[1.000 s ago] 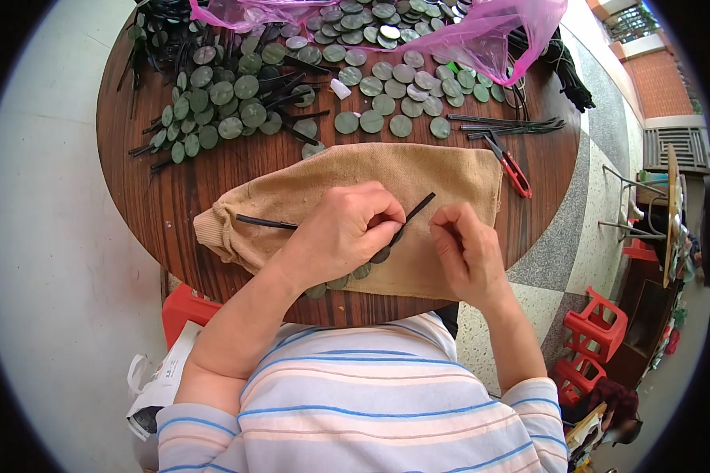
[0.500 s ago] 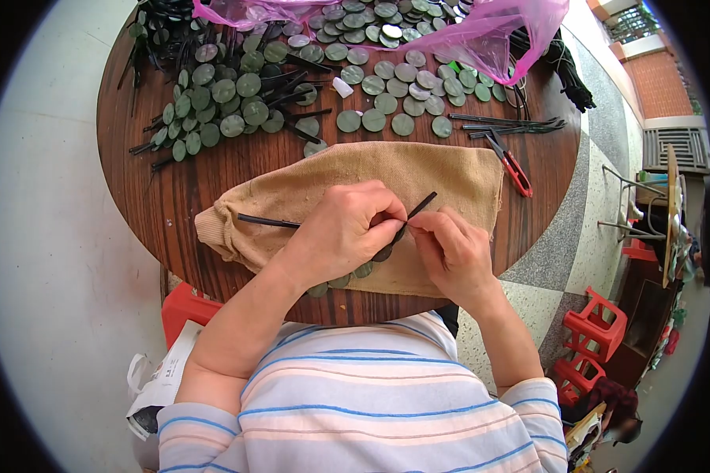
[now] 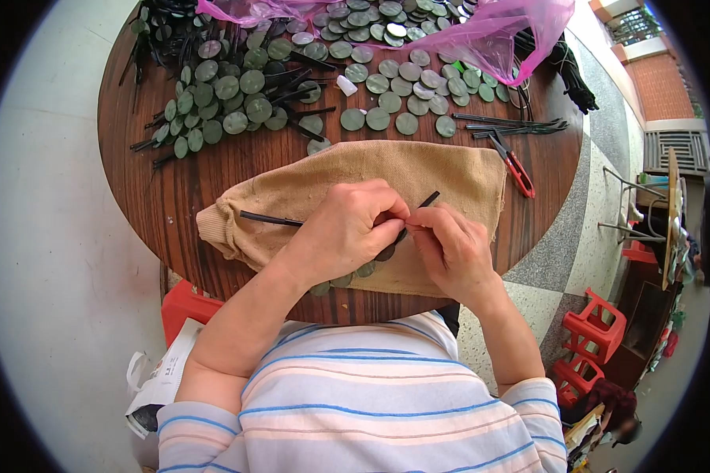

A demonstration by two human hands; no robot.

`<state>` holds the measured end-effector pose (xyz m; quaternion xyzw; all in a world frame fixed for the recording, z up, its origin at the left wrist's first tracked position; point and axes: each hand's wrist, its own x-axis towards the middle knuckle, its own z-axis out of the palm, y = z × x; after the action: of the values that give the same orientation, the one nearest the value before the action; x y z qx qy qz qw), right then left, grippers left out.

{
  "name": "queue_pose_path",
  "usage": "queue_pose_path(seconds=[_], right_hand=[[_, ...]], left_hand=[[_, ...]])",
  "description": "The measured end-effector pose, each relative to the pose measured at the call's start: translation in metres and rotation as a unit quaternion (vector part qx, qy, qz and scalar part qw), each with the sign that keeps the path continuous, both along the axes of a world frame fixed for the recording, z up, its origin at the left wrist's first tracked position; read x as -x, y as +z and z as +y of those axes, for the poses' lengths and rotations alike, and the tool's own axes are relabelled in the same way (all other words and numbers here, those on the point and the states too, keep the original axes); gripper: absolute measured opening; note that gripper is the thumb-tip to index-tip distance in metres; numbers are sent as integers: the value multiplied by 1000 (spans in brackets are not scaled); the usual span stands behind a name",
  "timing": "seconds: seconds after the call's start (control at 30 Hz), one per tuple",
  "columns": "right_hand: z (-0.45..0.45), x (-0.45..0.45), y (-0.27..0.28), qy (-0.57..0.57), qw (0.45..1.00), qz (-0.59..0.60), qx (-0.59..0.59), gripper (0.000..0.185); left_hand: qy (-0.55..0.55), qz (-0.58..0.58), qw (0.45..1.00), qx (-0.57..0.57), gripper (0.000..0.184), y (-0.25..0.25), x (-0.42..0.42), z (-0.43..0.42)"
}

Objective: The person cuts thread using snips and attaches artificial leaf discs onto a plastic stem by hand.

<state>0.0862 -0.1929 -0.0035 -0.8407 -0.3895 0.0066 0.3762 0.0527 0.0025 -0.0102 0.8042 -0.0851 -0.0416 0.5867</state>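
Observation:
Over a tan cloth [image 3: 465,173] that looks like a cut sleeve, my two hands meet fingertip to fingertip. My left hand [image 3: 353,225] pinches a thin black cord [image 3: 270,218], whose one end sticks out to the left of the wrist. Its other end rises beyond the fingertips of my right hand [image 3: 454,244], which is closed in a pinch on the same strand. Below the fingers hang several green discs [image 3: 366,269], partly covered by my left hand. The exact spot between the fingertips is hidden.
Strung bundles of green discs [image 3: 227,87] lie at the back left of the round wooden table [image 3: 158,213]. Loose discs [image 3: 378,119] spread behind the cloth, near a pink plastic bag [image 3: 497,39]. Red-handled snips [image 3: 519,171] and black cord pieces [image 3: 513,124] lie to the right.
My right fingers have shifted very slightly at the pinch, covering a bit more of the cord. The whole view has moved a little; otherwise things stay in place.

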Motion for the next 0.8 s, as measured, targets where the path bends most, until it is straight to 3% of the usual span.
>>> queue_pose_path(seconds=[0.17, 0.27, 0.37, 0.47, 0.57, 0.8], right_hand=[[-2, -1, 6, 2, 999, 53, -8, 17], [-9, -3, 26, -41, 986, 154, 46, 19], [-18, -6, 23, -61, 985, 155, 45, 21], [-24, -8, 6, -36, 996, 77, 2, 22], [-22, -4, 12, -36, 992, 118, 9, 22], [-11, 4, 3, -21, 999, 14, 39, 20]], left_hand=[[8, 28, 999, 34, 11, 2, 0, -1], [-2, 31, 999, 21, 10, 2, 0, 0], [-4, 35, 999, 15, 10, 2, 0, 0], [-2, 46, 999, 16, 10, 3, 0, 0], [0, 51, 999, 16, 10, 4, 1, 0], [0, 53, 998, 24, 10, 1, 1, 0]])
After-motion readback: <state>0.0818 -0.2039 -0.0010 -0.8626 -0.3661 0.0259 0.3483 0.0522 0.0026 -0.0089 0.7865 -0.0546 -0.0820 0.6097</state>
